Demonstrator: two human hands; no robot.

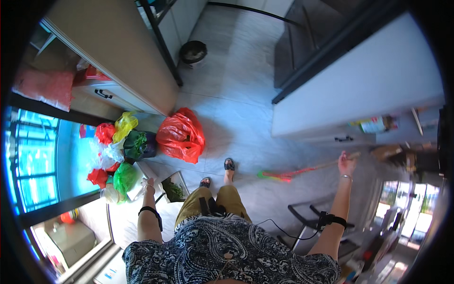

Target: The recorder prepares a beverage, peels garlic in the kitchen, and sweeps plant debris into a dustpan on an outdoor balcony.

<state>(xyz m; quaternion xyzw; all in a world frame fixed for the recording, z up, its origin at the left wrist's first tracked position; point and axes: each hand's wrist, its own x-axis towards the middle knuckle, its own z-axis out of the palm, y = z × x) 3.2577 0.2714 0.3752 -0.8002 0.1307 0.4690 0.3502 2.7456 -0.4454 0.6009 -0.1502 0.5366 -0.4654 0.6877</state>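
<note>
My right hand (347,163) is out to the right, closed around the pale handle of what looks like a broom (309,168). Its shaft turns red toward the far end, where a blurred red and green head (275,176) lies over the floor, right of my feet. On the left, my left hand (149,183) is closed beside a white panel (139,177); whatever its fingers hold is too small to make out. Close by that hand, a pale open box (181,179) has leafy greens (173,190) in it.
A big red plastic bag (181,136) sits on the floor ahead-left. Beside it are a dark bag with greens (139,144) and green (125,177), yellow (125,126) and red bags (105,133). Farther off stands a dark round bin (193,52). A black-framed rack (309,218) is at lower right.
</note>
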